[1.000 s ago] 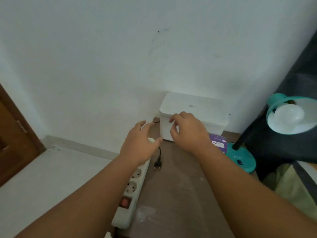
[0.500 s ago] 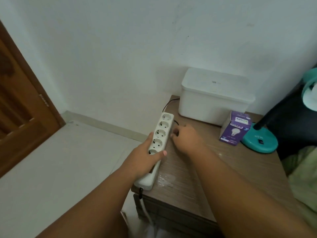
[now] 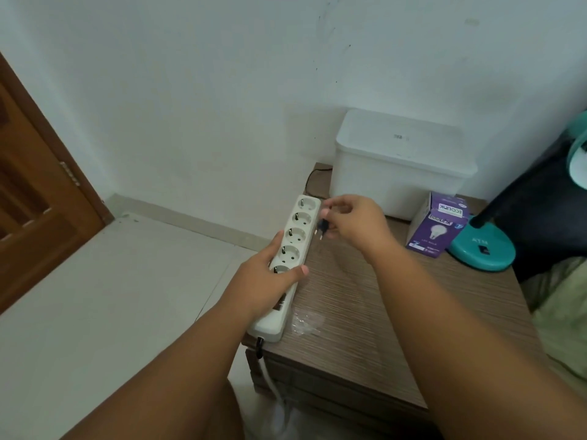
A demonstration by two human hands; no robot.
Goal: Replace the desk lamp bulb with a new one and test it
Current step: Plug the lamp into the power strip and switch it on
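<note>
A white power strip [image 3: 297, 236] with several sockets lies along the left edge of the wooden bedside table [image 3: 381, 312]. My left hand [image 3: 270, 277] grips the strip near its lower sockets. My right hand [image 3: 352, 222] pinches the lamp's black plug [image 3: 322, 226], held in the air just right of the strip with its pins pointing down. The plug's black cord [image 3: 309, 181] runs back behind the white box. The teal lamp base [image 3: 482, 249] stands at the right; the teal shade [image 3: 578, 157] with its bulb is cut off by the frame edge.
A white lidded box [image 3: 400, 160] stands against the wall at the table's back. A purple bulb carton [image 3: 436, 223] stands between it and the lamp base. A wooden door [image 3: 35, 201] is at the left. Pale floor lies left of the table; greenish bedding [image 3: 565, 300] at the right.
My right hand has picked the black plug up off the table and lifted it beside the strip. My left hand has stayed on the strip. The camera view has shifted down and left.
</note>
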